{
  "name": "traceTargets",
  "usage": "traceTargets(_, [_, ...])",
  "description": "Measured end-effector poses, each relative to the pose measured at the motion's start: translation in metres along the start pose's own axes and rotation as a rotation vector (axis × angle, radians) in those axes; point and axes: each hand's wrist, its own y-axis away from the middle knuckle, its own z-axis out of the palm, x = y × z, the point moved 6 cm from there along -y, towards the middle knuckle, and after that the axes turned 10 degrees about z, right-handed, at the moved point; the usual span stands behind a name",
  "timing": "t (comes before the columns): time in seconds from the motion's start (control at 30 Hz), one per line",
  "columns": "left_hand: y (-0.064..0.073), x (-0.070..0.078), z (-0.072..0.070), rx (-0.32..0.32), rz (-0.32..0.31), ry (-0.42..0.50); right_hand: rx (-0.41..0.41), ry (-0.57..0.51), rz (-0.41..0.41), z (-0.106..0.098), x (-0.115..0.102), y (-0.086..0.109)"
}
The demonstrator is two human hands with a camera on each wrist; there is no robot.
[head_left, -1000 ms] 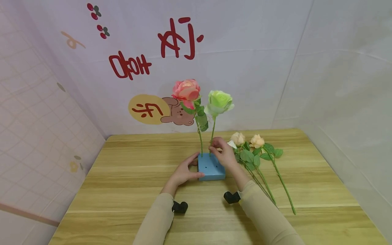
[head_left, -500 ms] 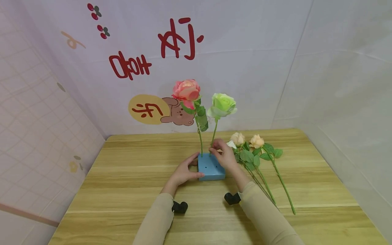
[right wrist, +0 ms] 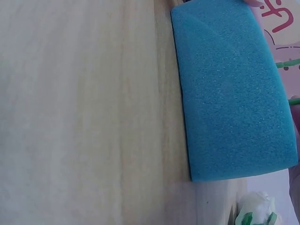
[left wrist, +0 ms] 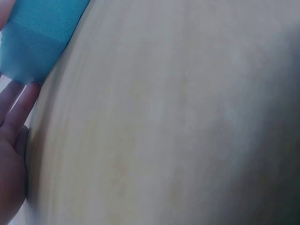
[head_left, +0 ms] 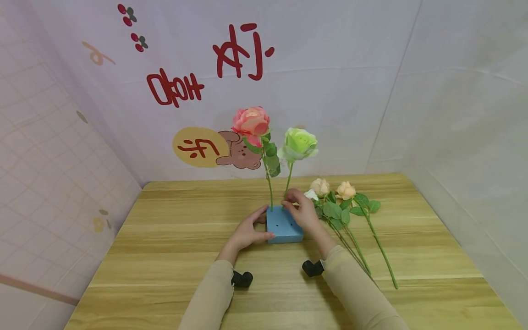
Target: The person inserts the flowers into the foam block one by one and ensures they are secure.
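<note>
On the table stands a blue foam block (head_left: 284, 233), with small dark holes in its top face. My left hand (head_left: 244, 233) holds its left side, thumb at the front corner and fingers toward the back. My right hand (head_left: 302, 210) pinches the lower stem of a green artificial rose (head_left: 299, 144) just above the block's back edge. That rose leans a little right; the stem's lower end is partly hidden by the fingers. Left of it, a pink artificial rose (head_left: 250, 123) rises upright from the block. The right wrist view shows the block's side (right wrist: 234, 93) close up.
Right of the block lie several artificial roses, among them a cream rose (head_left: 320, 187), a peach rose (head_left: 346, 189) and a white rose (head_left: 311, 195), stems toward the front. The wooden table (head_left: 173, 256) meets a printed cloth backdrop (head_left: 330, 82) behind.
The green rose's bloom has come down slightly and shifted right, its stem leaning more. My right hand has lowered a little with it; my left hand and the block have stayed in place.
</note>
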Motion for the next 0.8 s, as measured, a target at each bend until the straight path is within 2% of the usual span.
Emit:
traceTargets(0.33, [0.001, 0.000, 0.000, 0.009, 0.002, -0.012, 0.072, 0.046, -0.029, -0.001, 0.000, 0.005])
traceTargets(0.57, [0.000, -0.002, 0.001, 0.000, -0.010, -0.010, 0.083, 0.069, -0.045, -0.001, 0.002, 0.007])
traceTargets(0.8, [-0.006, -0.035, 0.003, 0.024, -0.003, -0.031, 0.092, 0.088, -0.087, -0.001, 0.001, 0.007])
